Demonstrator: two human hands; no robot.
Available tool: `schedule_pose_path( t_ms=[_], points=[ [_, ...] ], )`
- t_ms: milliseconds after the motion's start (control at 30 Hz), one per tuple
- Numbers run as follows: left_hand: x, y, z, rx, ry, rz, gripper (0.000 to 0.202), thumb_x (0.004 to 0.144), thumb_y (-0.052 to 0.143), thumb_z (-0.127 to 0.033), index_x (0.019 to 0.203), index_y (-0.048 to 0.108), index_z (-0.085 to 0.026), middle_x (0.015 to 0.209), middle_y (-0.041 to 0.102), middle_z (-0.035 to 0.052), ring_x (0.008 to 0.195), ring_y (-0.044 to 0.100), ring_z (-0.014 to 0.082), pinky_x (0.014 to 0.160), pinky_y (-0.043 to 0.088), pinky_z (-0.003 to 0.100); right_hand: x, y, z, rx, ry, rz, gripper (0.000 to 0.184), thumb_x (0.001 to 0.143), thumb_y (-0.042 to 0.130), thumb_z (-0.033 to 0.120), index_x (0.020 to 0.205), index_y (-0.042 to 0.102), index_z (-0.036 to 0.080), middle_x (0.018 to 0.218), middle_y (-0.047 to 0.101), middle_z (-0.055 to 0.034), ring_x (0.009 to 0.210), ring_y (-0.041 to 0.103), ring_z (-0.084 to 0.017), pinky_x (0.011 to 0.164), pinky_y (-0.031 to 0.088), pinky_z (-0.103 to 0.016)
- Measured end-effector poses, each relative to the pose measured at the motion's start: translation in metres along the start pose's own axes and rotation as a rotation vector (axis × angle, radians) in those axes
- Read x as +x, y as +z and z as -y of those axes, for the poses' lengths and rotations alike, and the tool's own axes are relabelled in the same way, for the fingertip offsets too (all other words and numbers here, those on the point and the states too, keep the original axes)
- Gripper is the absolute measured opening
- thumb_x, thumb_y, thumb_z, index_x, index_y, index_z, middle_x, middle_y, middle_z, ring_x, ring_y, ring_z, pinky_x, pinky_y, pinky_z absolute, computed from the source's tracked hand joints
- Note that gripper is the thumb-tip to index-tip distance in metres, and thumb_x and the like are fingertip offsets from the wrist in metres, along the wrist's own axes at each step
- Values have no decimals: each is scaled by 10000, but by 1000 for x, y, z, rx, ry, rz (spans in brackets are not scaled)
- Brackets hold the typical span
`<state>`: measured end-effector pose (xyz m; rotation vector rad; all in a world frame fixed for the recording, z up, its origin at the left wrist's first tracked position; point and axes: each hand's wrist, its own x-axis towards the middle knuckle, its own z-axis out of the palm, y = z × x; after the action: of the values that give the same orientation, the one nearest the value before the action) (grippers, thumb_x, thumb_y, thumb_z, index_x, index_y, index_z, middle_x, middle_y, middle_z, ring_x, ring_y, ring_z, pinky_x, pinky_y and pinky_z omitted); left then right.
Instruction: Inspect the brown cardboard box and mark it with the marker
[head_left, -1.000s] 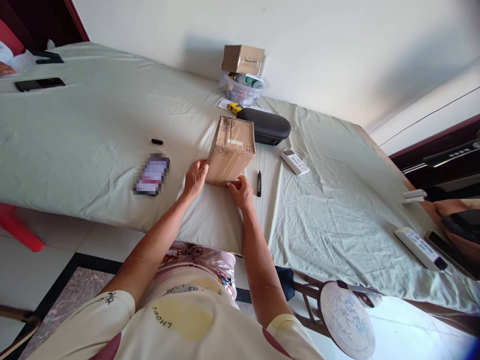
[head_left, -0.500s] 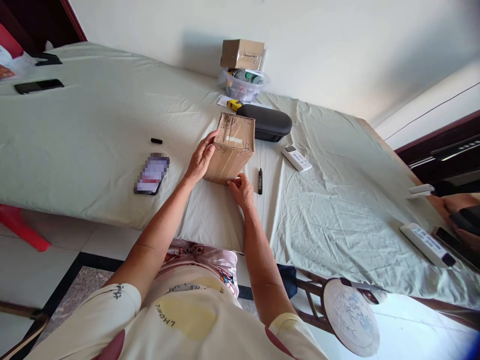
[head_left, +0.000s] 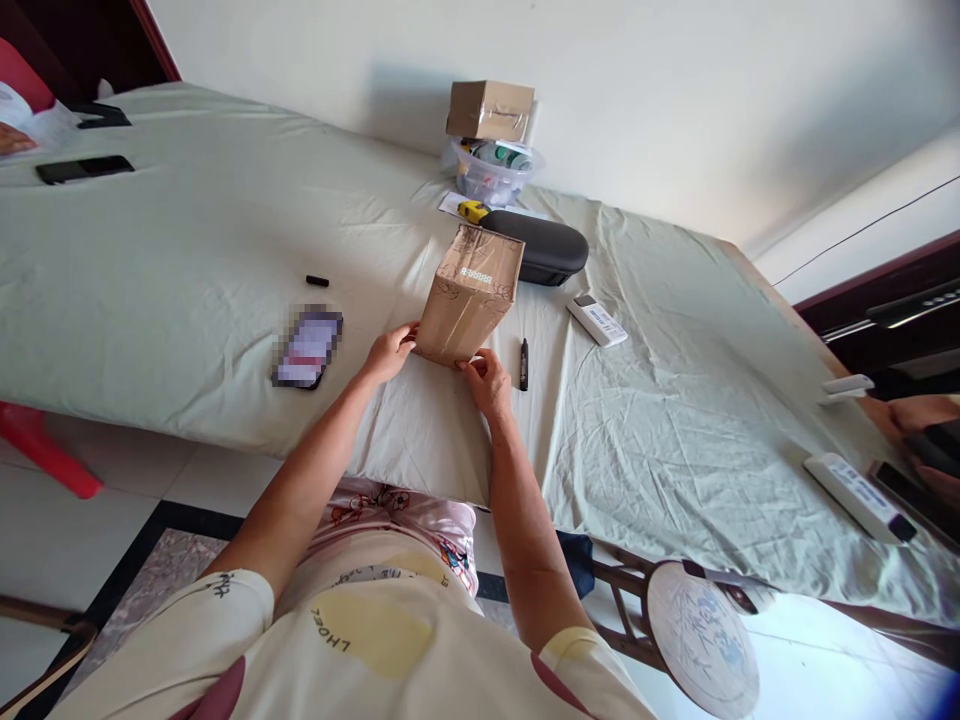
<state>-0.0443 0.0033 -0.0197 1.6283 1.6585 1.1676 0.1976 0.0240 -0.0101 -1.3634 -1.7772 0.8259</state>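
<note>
A brown cardboard box (head_left: 466, 315) stands upright on the cloth-covered table in front of me, with white print and dark scribbled lines near its top. My left hand (head_left: 391, 353) grips its lower left edge, fingertips partly hidden by the box. At the lower right corner, the bent fingers of my right hand (head_left: 489, 382) pinch the bottom edge. Just right of that hand lies a black marker (head_left: 524, 364). A small black cap (head_left: 317, 281) and a phone with a blurred screen (head_left: 307, 346) are on the left.
Behind the box lie a black hard case (head_left: 540, 245) and a yellow tool (head_left: 473, 211). Farther back, a clear plastic tub (head_left: 491, 183) carries another cardboard box (head_left: 491, 109). White devices (head_left: 597, 320) lie to the right. A round-topped stool (head_left: 703, 638) stands below the table's front edge.
My left hand has slid down from the box's upper left side to its lower left edge. The right hand stays at the lower right corner.
</note>
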Motion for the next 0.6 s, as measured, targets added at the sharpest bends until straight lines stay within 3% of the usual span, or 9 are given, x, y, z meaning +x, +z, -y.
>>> schedule_pose_path(
  t_ms=[167, 400, 500, 600],
  points=[
    [-5, 1, -4, 86, -47, -58, 350, 962, 603, -105, 1257, 762, -208, 1280, 825, 75, 1210, 768, 260, 1111, 594, 398, 0, 1, 0, 16, 14, -23, 308, 821, 686, 452, 1040, 695, 235, 777, 755, 3, 714, 662, -176, 731, 507, -303],
    [-10, 1, -7, 87, -16, -55, 112, 932, 713, -235, 1034, 741, -201, 992, 841, 48, 912, 788, 198, 888, 626, 308, 1, 0, -5, -15, -3, -29, 339, 834, 655, 496, 1048, 715, 239, 775, 762, -15, 711, 660, -197, 737, 515, -325],
    [-12, 2, -5, 101, 14, -81, 161, 924, 762, -358, 965, 703, -214, 942, 814, 48, 868, 768, 198, 845, 615, 310, 1, 0, -7, -12, -13, -8, 406, 847, 661, 565, 1072, 723, 233, 817, 778, -33, 748, 689, -211, 769, 551, -348],
    [-11, 4, -3, 153, 20, -127, 225, 889, 819, -384, 962, 683, -219, 980, 795, 58, 866, 752, 205, 846, 603, 327, 1, -1, -6, 23, -30, -17, 588, 835, 681, 699, 1178, 711, 222, 968, 802, -77, 792, 715, -220, 790, 592, -374]
  ],
)
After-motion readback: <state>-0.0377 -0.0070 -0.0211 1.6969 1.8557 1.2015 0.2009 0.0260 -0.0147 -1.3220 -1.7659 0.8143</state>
